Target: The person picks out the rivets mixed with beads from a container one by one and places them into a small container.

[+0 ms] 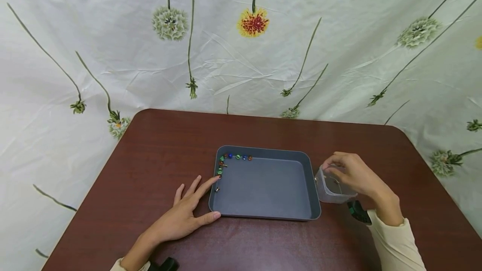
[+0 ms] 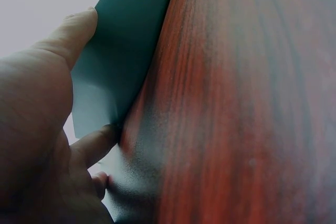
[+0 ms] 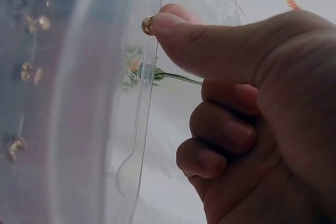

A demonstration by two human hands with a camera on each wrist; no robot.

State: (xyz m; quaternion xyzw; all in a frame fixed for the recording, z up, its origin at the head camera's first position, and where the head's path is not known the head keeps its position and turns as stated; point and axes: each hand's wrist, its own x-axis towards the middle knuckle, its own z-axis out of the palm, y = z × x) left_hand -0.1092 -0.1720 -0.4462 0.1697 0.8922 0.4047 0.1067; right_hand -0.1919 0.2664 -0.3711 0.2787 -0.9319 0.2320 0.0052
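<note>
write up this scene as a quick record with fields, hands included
tray: grey, shallow, rectangular; multicoloured shiny beads lined along left and far sides
container: clear plastic, right of tray; golden pieces visible through its wall
left hand: fingers spread, thumb at tray's near left corner
right hand: pinches small golden piece by container rim
table: reddish-brown
backdrop: white flower-printed cloth

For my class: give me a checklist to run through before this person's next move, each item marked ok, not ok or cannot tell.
1. Right hand pinching a gold piece: ok.
2. Right hand over the tray: not ok, it is at the clear container.
3. Tray lying flat on the table: ok.
4. Left hand at the tray's edge: ok, fingers spread.
5. Coloured beads inside the tray: ok, along its far and left walls.
6. Exact shape of the pinched piece: cannot tell, fingertips partly cover it.
</note>
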